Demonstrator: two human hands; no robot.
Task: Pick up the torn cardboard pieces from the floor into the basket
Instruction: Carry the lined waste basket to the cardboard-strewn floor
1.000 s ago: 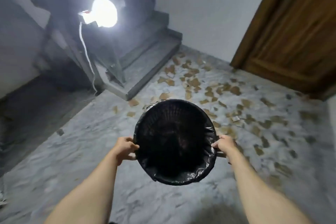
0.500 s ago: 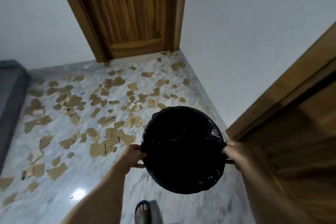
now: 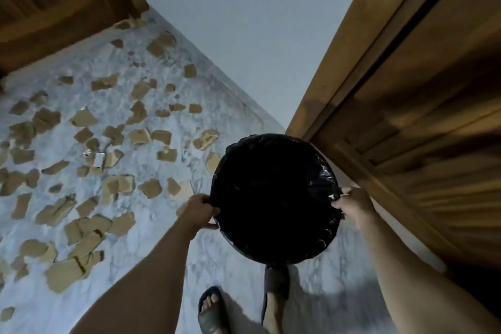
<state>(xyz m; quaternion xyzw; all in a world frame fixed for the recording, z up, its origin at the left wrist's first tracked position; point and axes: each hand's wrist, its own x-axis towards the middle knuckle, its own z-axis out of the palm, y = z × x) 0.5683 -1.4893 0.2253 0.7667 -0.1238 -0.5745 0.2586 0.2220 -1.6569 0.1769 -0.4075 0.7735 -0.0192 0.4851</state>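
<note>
Black-lined basket (image 3: 273,198) | left hand (image 3: 199,210), right hand (image 3: 352,205) grip rim | cardboard pieces (image 3: 81,171) on floor (image 3: 151,247)

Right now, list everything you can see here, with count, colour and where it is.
basket: one, lined with a black bag, held above the floor at centre right
cardboard pieces: dozens, tan, scattered over the floor on the left
floor: one, pale grey marbled
wooden door: one, brown, upper left
wooden door panel: one, brown, right side
wall: one, pale grey, between the doors
sandalled feet: two, dark sandals, bottom centre
left hand: one, grip on the basket's left rim
right hand: one, grip on the basket's right rim
</note>
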